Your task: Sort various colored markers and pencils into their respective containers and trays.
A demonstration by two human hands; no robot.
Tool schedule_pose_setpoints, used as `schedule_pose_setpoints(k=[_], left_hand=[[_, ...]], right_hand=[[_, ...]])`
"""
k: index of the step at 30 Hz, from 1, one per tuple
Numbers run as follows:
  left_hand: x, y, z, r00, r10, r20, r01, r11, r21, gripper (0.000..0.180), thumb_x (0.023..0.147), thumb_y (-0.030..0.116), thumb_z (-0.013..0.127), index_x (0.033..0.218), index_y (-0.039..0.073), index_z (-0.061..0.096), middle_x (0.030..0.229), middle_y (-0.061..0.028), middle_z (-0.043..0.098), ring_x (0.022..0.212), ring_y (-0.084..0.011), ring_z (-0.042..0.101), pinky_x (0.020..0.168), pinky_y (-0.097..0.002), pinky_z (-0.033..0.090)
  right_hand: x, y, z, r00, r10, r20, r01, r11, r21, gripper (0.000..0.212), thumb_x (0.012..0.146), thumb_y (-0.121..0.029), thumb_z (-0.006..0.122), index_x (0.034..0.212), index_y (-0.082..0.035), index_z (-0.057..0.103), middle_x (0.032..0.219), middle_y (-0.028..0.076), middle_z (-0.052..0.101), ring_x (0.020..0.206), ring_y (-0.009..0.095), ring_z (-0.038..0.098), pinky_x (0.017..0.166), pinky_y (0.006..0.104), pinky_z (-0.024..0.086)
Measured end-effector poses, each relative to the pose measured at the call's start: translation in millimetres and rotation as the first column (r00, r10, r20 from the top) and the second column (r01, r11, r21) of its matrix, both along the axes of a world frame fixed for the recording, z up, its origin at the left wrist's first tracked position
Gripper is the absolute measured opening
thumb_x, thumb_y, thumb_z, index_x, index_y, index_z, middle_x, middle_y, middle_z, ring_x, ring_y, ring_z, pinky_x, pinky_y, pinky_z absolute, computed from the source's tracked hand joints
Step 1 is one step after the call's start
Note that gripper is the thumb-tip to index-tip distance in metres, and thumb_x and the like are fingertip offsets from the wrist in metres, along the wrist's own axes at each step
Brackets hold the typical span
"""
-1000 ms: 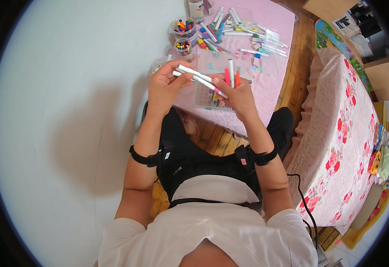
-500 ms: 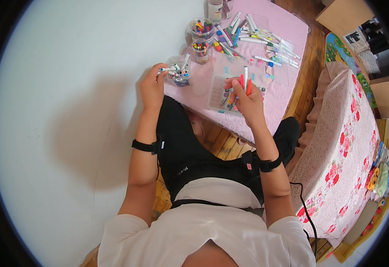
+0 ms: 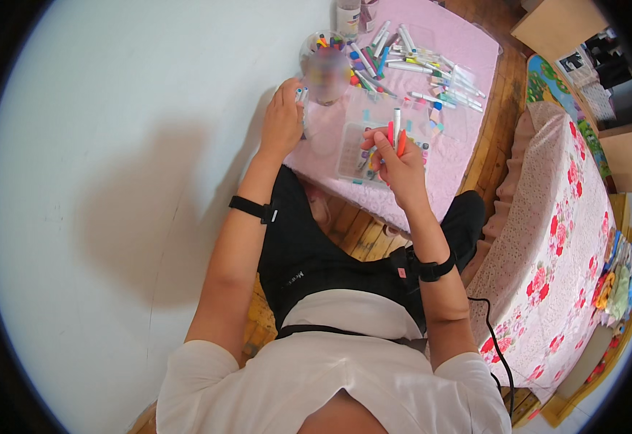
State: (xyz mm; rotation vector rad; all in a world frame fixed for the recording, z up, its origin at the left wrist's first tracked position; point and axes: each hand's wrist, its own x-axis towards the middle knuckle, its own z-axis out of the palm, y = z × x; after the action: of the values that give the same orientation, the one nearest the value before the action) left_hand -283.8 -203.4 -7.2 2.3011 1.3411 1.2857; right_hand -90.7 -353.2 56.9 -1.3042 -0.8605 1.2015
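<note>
Landmark: pink tabletop [image 3: 468, 54]. Loose markers [image 3: 431, 72] scattered across its far half. Two bottles [image 3: 348, 11] at its far edge. Wooden floor [image 3: 500, 137] just right of it. Floral cloth [image 3: 569, 239] further right, draped over furniture. White wall [image 3: 113, 181] to its left.

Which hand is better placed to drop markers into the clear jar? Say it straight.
Left. The left hand is at the clear jar holding markers; the right hand holds markers over the clear tray, farther off.

Jar [image 3: 325, 66] left of loose markers [image 3: 424, 61]
</note>
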Motion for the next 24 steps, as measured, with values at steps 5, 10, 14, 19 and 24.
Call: schedule_pose_setpoints(k=[5,10,14,19,24], left_hand=[[-16.6,6.5,8.5,0.964,-0.165,-0.208,0.154,0.986,-0.071,0.025,0.098,0.007,0.057,0.120,0.005,0.066,0.129,-0.0108,0.064,0.118,-0.0322,0.060,0.100,-0.0404,0.049],[-45.5,0.8,0.5,0.991,-0.006,0.137,0.044,0.960,-0.277,0.029,0.095,0.008,0.061,0.124,0.009,0.068,0.126,-0.0055,0.068,0.123,-0.0298,0.060,0.105,-0.0427,0.046],[-56.3,1.1,-32.7,0.897,-0.061,-0.439,0.085,0.996,0.035,0.038,0.099,0.020,0.059,0.135,0.009,0.062,0.139,-0.0085,0.061,0.137,-0.0288,0.050,0.117,-0.0475,0.034],[-29.1,-14.3,-22.2,0.840,0.144,-0.523,-0.066,0.984,0.166,0.051,0.103,0.036,0.052,0.146,0.009,0.052,0.155,-0.0164,0.044,0.148,-0.0329,0.034,0.123,-0.0494,0.020],[17.6,-44.9,39.0,0.892,-0.328,0.311,0.427,0.838,-0.339,0.042,0.103,0.031,0.057,0.138,0.006,0.059,0.139,-0.0116,0.058,0.130,-0.0255,0.052,0.112,-0.0429,0.037]], right_hand=[[3.0,0.2,2.8,1.000,-0.001,-0.018,0.001,1.000,0.018,0.023,0.105,-0.024,0.058,0.108,-0.004,0.069,0.088,0.003,0.071,0.058,0.004,0.054,0.048,0.0207,0.038],[4.0,1.8,1.0,1.000,0.002,-0.017,-0.002,1.000,0.003,0.024,0.105,-0.024,0.057,0.108,-0.004,0.069,0.088,0.003,0.071,0.057,0.004,0.053,0.048,0.0206,0.038],[-2.4,4.5,-1.0,0.999,0.017,-0.048,-0.018,1.000,-0.017,0.025,0.105,-0.025,0.057,0.107,-0.003,0.069,0.086,0.003,0.070,0.057,0.004,0.052,0.048,0.0204,0.038],[-8.8,3.9,1.0,0.997,0.063,-0.043,-0.064,0.998,-0.019,0.025,0.105,-0.025,0.057,0.106,-0.004,0.069,0.083,0.001,0.068,0.057,0.004,0.052,0.049,0.0204,0.038],[-2.9,4.2,-0.8,0.989,0.142,-0.030,-0.143,0.989,-0.030,0.024,0.106,-0.025,0.056,0.104,-0.004,0.068,0.076,0.000,0.065,0.055,0.005,0.051,0.049,0.0209,0.039]])
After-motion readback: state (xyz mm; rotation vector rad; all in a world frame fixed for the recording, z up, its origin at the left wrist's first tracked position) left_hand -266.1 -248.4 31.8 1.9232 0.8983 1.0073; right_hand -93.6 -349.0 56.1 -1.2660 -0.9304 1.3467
